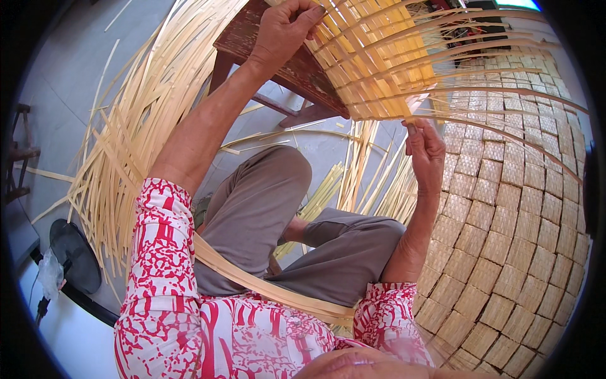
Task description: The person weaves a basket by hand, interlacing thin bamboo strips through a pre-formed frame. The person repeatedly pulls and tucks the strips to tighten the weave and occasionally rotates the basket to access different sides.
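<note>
A yellow panel of woven bamboo strips [372,63] lies across a worn, dark red wooden bench [287,54], with loose strip ends fanning out to the right. My left hand [285,33] is closed at the panel's upper left edge, thumb and fingers pinching it. At the near right corner, my right hand [426,146] pinches a bamboo strip [409,117] between thumb and fingers. Its other fingers are curled in. A bundle of flat strips [271,287] rests across my lap.
Long loose strips [126,158] are heaped on the grey floor at left, and more strips [363,164] lie under the bench. Rows of small woven blocks [499,234] cover the right side. A black rounded object [76,256] and a small dark stool [20,151] stand far left.
</note>
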The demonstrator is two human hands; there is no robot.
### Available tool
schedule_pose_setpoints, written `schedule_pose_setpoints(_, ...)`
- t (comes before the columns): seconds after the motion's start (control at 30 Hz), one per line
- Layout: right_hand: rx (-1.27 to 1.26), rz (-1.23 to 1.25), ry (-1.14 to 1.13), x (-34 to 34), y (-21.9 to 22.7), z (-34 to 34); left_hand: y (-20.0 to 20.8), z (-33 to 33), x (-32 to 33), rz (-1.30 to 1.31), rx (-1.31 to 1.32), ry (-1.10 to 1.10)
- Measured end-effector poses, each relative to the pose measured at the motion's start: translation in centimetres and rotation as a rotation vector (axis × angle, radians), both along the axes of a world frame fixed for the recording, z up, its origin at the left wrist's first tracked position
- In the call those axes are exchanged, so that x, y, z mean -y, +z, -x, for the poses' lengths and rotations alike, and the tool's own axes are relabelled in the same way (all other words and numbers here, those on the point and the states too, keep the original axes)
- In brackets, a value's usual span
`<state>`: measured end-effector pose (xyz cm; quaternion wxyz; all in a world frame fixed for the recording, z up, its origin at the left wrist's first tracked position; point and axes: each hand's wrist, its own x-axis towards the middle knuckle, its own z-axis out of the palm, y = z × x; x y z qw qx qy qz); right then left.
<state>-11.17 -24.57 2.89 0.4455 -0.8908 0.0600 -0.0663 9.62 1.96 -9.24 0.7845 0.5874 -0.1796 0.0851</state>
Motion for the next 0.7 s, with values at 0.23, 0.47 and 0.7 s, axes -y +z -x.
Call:
schedule_pose_setpoints(0.23, 0.005, -0.017, -0.020, -0.3, 0.1, -0.2, -0.7, 0.2, 0.3, 0.219, -0.170, -0.083)
schedule_pose_setpoints(0.47, -0.028, 0.010, -0.011, 0.3, 0.3, 0.0, -0.3, 0.5, 0.6, 0.361, -0.336, -0.107)
schedule_pose_setpoints(0.7, 0.002, 0.015, -0.024, -0.2, 0.3, -0.2, 0.6, 0.8, 0.9, 0.313, -0.373, -0.015)
